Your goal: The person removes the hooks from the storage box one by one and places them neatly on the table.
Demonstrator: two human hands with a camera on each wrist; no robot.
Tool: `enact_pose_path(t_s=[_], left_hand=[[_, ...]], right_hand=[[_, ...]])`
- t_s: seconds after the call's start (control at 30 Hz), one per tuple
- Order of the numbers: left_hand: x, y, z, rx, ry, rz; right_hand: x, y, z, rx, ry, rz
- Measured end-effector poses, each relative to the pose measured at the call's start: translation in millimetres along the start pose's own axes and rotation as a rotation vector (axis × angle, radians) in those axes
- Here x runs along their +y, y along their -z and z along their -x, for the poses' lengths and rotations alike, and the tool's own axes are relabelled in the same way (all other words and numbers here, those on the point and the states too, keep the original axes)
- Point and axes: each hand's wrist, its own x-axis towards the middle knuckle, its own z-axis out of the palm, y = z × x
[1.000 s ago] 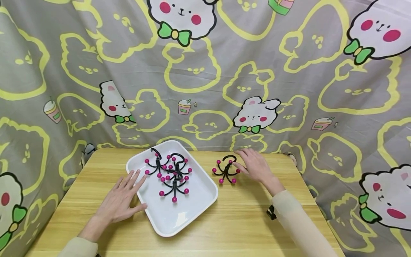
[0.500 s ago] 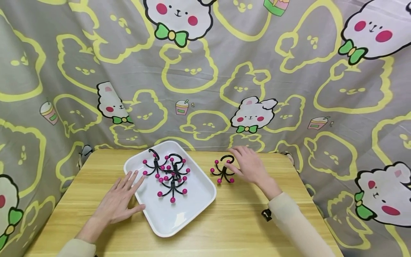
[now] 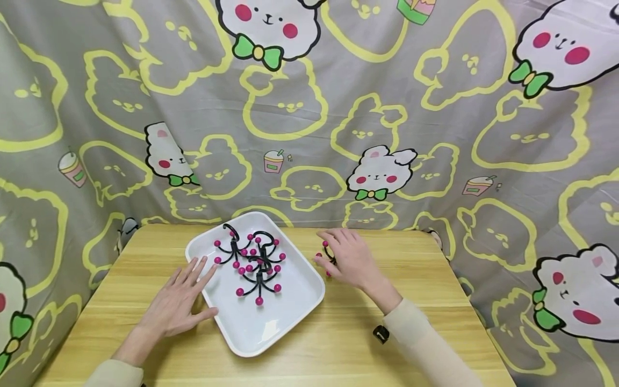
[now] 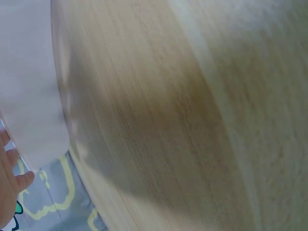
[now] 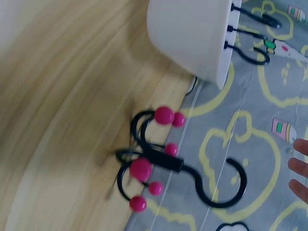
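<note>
My left hand [image 3: 176, 303] lies with fingers spread along the left rim of a white tray [image 3: 285, 317]. In the left wrist view, its fingers [image 4: 12, 156] are beside the tray's wall. Inside the tray are three black multi-hook hangers [image 3: 259, 277] with pink ball tips, bunched toward the back. A fourth hanger [image 5: 163, 160] stands on the table right of the tray, its curved hook upward. My right hand [image 3: 350, 258] is over this hanger with loosely bent fingers, hiding most of it in the head view. The right wrist view shows the fingertips [image 5: 299, 166] apart from the hook.
The wooden table [image 3: 416, 258] extends to both sides of the tray. A grey curtain [image 3: 309, 118] with yellow outlines and white cartoon animals hangs behind the table and around its sides. A small black device [image 3: 381, 334] shows beside the right sleeve.
My right hand has moved left from beside the hanger to over it, covering its hook in the head view. The left hand and the tray have stayed put.
</note>
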Motion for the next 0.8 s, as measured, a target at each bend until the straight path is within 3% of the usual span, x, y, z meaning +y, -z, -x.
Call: enact_pose_path(t_s=[0.3, 0.8], left_hand=[[0.1, -0.8, 0.1, 0.010, 0.002, 0.021], [-1.6, -3.0, -0.4, 0.006, -0.004, 0.028]], right_hand=[[-28, -9, -12.3, -0.042, 0.012, 0.031], [-66, -31, -37.7, -0.179, -0.013, -0.021]])
